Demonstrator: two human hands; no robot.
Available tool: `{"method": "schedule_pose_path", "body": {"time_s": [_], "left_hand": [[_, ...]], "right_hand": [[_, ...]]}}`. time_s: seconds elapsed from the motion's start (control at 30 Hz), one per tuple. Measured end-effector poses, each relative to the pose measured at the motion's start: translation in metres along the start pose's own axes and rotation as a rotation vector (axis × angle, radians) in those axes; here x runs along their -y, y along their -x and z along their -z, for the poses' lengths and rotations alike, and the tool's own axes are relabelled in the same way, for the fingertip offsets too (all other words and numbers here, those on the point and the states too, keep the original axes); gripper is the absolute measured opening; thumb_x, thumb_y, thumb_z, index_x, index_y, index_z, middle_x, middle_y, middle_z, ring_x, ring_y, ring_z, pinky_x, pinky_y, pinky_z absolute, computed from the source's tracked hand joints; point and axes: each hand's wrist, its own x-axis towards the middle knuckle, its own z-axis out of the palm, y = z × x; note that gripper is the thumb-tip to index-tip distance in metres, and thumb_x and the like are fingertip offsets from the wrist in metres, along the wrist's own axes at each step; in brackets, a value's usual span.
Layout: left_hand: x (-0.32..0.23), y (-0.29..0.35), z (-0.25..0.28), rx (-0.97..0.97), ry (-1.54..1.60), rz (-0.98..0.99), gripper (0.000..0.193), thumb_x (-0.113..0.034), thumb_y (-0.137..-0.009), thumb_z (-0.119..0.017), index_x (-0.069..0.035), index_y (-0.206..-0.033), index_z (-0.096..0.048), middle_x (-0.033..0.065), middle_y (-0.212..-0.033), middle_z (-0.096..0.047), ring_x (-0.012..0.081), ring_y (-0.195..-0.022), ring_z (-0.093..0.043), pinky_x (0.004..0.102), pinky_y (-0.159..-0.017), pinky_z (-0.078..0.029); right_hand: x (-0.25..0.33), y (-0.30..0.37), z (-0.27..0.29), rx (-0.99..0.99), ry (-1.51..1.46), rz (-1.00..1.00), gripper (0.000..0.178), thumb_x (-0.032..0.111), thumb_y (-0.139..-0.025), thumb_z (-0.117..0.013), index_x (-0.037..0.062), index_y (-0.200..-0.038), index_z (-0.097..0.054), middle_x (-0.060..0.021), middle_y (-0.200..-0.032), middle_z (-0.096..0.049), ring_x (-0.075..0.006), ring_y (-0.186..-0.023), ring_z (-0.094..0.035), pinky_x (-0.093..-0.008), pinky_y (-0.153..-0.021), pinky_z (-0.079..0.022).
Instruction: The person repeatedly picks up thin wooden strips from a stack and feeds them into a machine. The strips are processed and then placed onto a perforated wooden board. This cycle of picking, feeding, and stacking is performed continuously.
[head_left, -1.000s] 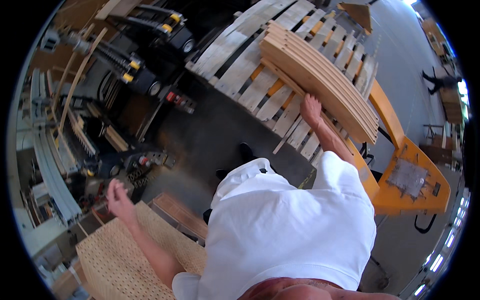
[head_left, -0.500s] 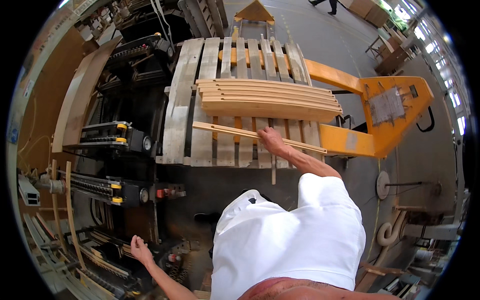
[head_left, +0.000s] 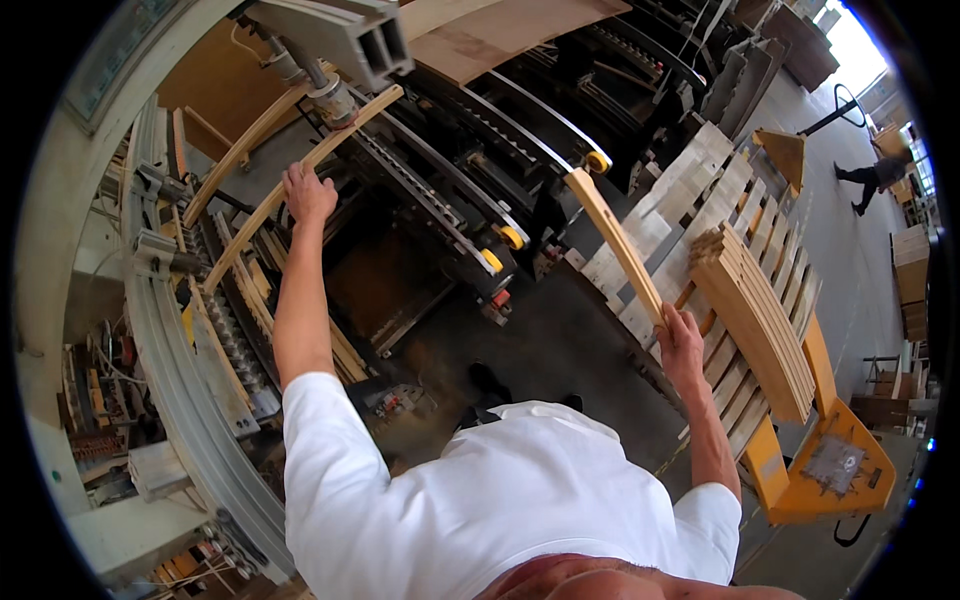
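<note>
My right hand (head_left: 682, 345) is closed around one end of a grooved wooden strip (head_left: 617, 240), whose other end points up and left toward the machine. At the left, my left hand (head_left: 310, 195) has its fingers curled at the edge of another wooden strip (head_left: 243, 237), which slants across the machine. A second slanting strip (head_left: 235, 155) lies beyond it. On the slatted wooden pallet (head_left: 705, 160) to the right rests a stack of grooved wooden strips (head_left: 750, 310), just beyond my right hand.
Dark machine rails with yellow rollers (head_left: 512, 237) stretch between my hands. A yellow pallet jack (head_left: 850, 450) reaches under the pallet. Light metal rails (head_left: 185, 390) curve along the left. A person (head_left: 870, 177) walks at the far right.
My view has swung left toward the machine. The strip in my right hand has lifted off the pallet and turned. My left hand has moved up to a strip on the machine.
</note>
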Motion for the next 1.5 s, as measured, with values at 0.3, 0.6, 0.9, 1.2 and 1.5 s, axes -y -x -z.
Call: {"method": "schedule_pose_path", "body": {"time_s": [0.3,0.6,0.9,1.2,1.5], "left_hand": [[0.068,-0.024,-0.031,0.032,0.030,-0.137,0.045,-0.034,-0.087,-0.067,-0.017,-0.127,-0.058,0.0164,-0.120,-0.060,0.0369,-0.115,-0.055,0.0532,-0.098,-0.041],[-0.019,0.255,0.002,0.245,0.536,-0.288,0.033,-0.036,-0.082,-0.071,-0.013,-0.103,-0.062,0.0140,-0.091,-0.066,0.0362,-0.091,-0.063,0.0496,-0.076,-0.050],[-0.024,0.375,0.070,0.310,0.640,0.265,0.038,-0.028,-0.081,-0.074,-0.009,-0.113,-0.063,0.0165,-0.100,-0.067,0.0384,-0.093,-0.063,0.0476,-0.077,-0.050],[-0.032,0.468,0.084,0.065,0.727,0.801,0.032,-0.021,-0.079,-0.075,-0.008,-0.107,-0.065,0.0166,-0.092,-0.066,0.0361,-0.085,-0.063,0.0428,-0.072,-0.049],[-0.033,0.484,0.072,-0.032,0.652,1.018,0.037,-0.021,-0.079,-0.076,-0.007,-0.112,-0.064,0.0190,-0.088,-0.066,0.0361,-0.078,-0.063,0.0405,-0.070,-0.050]], "right_hand": [[0.117,-0.088,-0.015,0.071,0.103,0.391,0.038,0.005,-0.085,-0.065,0.0075,-0.123,-0.060,-0.0140,-0.100,-0.059,-0.0350,-0.094,-0.059,-0.0416,-0.078,-0.050],[0.283,-0.243,-0.171,0.307,0.133,0.950,0.029,0.008,-0.085,-0.058,0.0139,-0.114,-0.060,-0.0126,-0.092,-0.056,-0.0360,-0.093,-0.057,-0.0460,-0.076,-0.049],[0.451,-0.289,-0.375,0.327,0.132,1.363,0.037,0.010,-0.082,-0.061,0.0156,-0.119,-0.063,-0.0146,-0.103,-0.061,-0.0351,-0.100,-0.060,-0.0457,-0.083,-0.052],[0.491,-0.341,-0.436,0.119,0.211,1.252,0.024,0.025,-0.083,-0.068,0.0122,-0.102,-0.065,-0.0123,-0.099,-0.065,-0.0341,-0.097,-0.063,-0.0456,-0.080,-0.051],[0.506,-0.336,-0.447,0.173,0.181,1.316,0.021,0.026,-0.084,-0.066,0.0114,-0.100,-0.065,-0.0128,-0.100,-0.064,-0.0348,-0.097,-0.062,-0.0466,-0.081,-0.051]]}}
